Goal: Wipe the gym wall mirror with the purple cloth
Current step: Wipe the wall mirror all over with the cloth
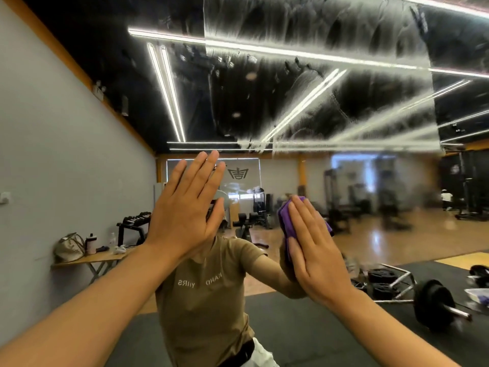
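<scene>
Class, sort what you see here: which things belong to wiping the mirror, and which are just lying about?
Job: purple cloth, wall mirror, right hand, left hand.
Lying about (reflected): barbell, bag, bottle, folding table.

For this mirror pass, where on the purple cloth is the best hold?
Probably keep the flat palm: the right hand presses the folded purple cloth against the mirror from the room side. To pinch instead, take the bunched edge showing left of the fingers.
</scene>
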A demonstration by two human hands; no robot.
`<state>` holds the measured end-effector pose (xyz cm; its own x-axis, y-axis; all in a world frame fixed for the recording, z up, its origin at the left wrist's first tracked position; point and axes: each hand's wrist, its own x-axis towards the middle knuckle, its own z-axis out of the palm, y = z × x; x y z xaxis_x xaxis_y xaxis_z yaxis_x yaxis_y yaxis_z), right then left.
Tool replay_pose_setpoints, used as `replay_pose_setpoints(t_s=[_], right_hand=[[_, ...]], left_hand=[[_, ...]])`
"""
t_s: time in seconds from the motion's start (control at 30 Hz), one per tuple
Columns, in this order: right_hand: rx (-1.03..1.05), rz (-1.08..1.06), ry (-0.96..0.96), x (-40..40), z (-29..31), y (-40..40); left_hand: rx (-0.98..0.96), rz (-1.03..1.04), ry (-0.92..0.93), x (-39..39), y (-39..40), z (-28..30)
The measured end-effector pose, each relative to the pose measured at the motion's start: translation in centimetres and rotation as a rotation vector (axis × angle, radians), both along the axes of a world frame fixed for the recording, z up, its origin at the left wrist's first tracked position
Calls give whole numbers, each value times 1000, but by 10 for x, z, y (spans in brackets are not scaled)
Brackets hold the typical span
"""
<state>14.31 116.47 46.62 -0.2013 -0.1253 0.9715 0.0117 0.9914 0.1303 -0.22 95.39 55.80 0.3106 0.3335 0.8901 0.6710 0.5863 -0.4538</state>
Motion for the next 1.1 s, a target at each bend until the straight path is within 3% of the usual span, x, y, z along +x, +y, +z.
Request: replay_pose_setpoints(t_s=[0.2, 0.3, 0.53, 0.67, 0.93, 1.0, 1.1], right_hand=[[-169, -33, 93, -9, 125, 7], [-171, -38, 137, -15, 145, 0], [482, -54, -190, -15, 17, -20], [637, -30, -273, -13, 50, -10], [310, -81, -76, -33, 225, -45], [247, -69, -35, -38, 237, -50], [303, -44, -58, -38, 205, -54]], left_hand=[[-20, -5, 9, 0, -4, 1], [-20, -12, 18, 0, -4, 1], [132, -18, -106, -1, -7, -3], [139, 17, -104, -2, -6, -5], [120, 22, -113, -5, -11, -4], [109, 15, -103, -6, -13, -3], [89, 3, -80, -8, -17, -1]])
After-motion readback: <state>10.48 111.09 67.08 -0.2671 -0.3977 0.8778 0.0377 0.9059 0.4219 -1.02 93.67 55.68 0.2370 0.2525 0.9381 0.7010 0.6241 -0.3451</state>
